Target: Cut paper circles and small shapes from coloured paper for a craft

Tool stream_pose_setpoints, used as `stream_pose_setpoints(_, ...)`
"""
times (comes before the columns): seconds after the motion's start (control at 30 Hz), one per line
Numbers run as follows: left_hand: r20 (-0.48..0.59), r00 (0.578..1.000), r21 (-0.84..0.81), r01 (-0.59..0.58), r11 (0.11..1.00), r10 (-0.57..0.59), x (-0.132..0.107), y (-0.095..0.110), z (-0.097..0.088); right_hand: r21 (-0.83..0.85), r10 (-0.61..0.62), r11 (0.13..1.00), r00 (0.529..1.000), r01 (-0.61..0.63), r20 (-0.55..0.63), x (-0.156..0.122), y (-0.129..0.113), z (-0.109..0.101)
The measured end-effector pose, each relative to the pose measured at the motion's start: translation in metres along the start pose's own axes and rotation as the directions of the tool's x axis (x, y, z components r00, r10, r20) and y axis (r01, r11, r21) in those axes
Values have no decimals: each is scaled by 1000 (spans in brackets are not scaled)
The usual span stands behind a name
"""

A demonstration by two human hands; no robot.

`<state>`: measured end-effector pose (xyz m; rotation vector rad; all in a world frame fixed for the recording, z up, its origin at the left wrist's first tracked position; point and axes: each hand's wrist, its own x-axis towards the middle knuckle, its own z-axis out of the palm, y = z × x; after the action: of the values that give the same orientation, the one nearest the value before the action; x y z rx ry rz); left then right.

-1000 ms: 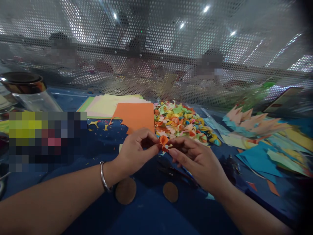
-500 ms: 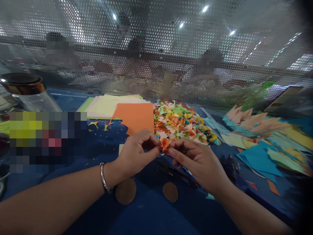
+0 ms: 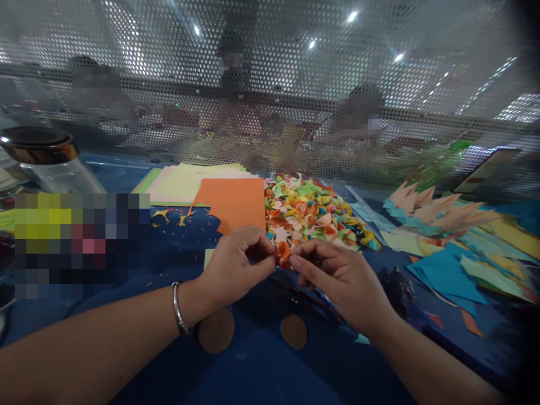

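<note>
A small folded orange paper flower (image 3: 284, 251) is pinched between my two hands, above the middle of the table. My left hand (image 3: 240, 259), with a silver bangle at the wrist, grips its left side between thumb and forefinger. On the other side my right hand (image 3: 333, 267) holds it with thumb and fingertips. Just behind lies a heap of folded paper pieces (image 3: 312, 208) in many colours. An orange paper sheet (image 3: 236, 202) with a cut, jagged left edge lies beyond my left hand. Dark scissors (image 3: 301, 295) show partly below my hands.
Two brown discs (image 3: 216, 331) lie on the blue tabletop near me. Stacked pale sheets (image 3: 189, 183) are at the back left, beside a clear jar (image 3: 54, 163). Blue paper pieces (image 3: 447, 275) and peach folded points (image 3: 439, 208) lie right. A perforated metal screen (image 3: 270, 95) borders the back.
The orange paper flower has turned slightly between my fingertips, so its opening looks narrower. Both hands stay in nearly the same place.
</note>
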<state>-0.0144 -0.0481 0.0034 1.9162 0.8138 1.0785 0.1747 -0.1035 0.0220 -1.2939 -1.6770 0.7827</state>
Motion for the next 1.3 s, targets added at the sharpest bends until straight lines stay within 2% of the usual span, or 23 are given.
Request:
stream_pose_setpoints(0.33,24,999,109,-32,993,30,1,6,-2,-20,-1,1000,1000,1,-4,0,-1,1)
stream_pose_setpoints(0.5,24,998,25,60,998,-60,3,2,-1,17,14,1000,1000,-14,11,1,1,0)
stream_pose_setpoints(0.63,8,988,-60,153,986,-153,5,-2,-1,33,35,999,999,-34,-30,2,6,-1)
stream_pose_setpoints(0.77,-27,985,-59,170,984,-172,5,-4,-1,34,54,998,998,-52,-45,2,8,-1)
stream_pose_setpoints(0.87,-64,986,-22,155,988,-156,3,-3,-2,-12,35,999,999,-35,-24,2,6,0)
stream_pose_setpoints(1.03,-122,990,111,83,990,-69,2,5,-3,-161,-65,985,998,61,-22,2,5,4)
stream_pose_setpoints(1.13,-118,993,132,44,990,-29,1,8,-2,-235,-107,967,994,98,-26,2,7,5)
stream_pose_setpoints(1.3,-95,995,153,8,988,7,-2,10,0,-289,-107,953,993,88,-50,4,13,1)
